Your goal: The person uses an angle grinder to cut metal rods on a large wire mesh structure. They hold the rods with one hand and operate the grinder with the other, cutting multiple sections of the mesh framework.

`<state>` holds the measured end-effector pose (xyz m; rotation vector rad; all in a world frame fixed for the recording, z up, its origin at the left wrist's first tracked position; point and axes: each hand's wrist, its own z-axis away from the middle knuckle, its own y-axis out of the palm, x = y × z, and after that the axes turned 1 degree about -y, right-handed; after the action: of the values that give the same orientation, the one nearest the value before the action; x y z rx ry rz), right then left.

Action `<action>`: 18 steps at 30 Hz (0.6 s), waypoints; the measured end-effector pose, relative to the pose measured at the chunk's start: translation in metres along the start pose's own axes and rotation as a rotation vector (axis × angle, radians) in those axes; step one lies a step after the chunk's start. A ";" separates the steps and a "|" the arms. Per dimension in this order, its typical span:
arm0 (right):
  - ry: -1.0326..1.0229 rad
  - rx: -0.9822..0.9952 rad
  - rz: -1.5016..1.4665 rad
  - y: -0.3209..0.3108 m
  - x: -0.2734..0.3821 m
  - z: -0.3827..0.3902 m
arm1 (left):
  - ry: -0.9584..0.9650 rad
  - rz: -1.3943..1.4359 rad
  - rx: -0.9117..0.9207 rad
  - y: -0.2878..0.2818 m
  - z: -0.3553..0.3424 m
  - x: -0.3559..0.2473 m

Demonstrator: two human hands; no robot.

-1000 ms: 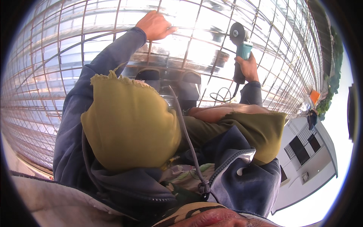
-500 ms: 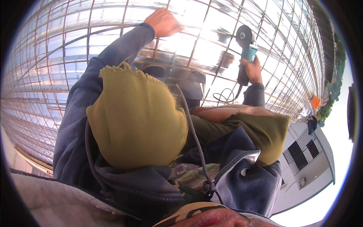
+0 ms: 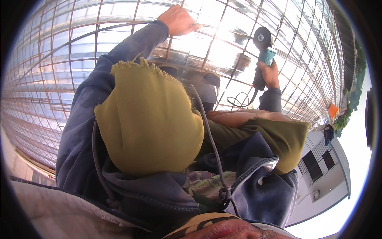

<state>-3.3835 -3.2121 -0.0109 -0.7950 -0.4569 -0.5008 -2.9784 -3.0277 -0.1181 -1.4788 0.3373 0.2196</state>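
My left hand [image 3: 179, 20] is closed over a bar of the rebar mesh [image 3: 172, 49], with the thumb pointing right along a crossbar; its fingertips are hidden. An angle grinder [image 3: 270, 56] with a teal body and dark handle is in my right hand [image 3: 270, 75]. The fingers wrap round its handle. Its dark cutting disc [image 3: 261, 38] points away from me, apart from my left hand. Whether the disc spins I cannot tell. The grinder's black cord [image 3: 241, 104] loops over the mesh below the handle.
Shiny, glaring sheeting [image 3: 221, 51] lies under the mesh. My bent knees in olive trousers [image 3: 151, 123] fill the middle, and my dark shoe [image 3: 207, 89] stands between my arms. A white building [image 3: 318, 187], an orange panel [image 3: 333, 110] and another person [image 3: 328, 133] are at the far right.
The whole view has shifted slightly, so hands, knees and grinder appear a little further right. Both hands keep their hold.
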 end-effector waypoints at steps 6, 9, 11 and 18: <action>0.012 -0.005 -0.002 0.001 0.003 0.003 | -0.021 -0.051 0.144 -0.012 -0.002 -0.006; 0.013 -0.005 0.006 0.002 0.001 0.002 | -0.025 -0.047 0.148 -0.013 -0.003 -0.006; 0.013 -0.002 -0.003 0.002 0.002 0.003 | 0.025 -0.089 0.053 -0.020 0.004 -0.009; 0.000 -0.008 0.023 -0.001 -0.007 -0.002 | 0.014 -0.086 0.043 -0.021 0.005 -0.012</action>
<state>-3.3892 -3.2125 -0.0150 -0.8073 -0.4451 -0.4818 -2.9817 -3.0239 -0.0943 -1.4495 0.2873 0.1323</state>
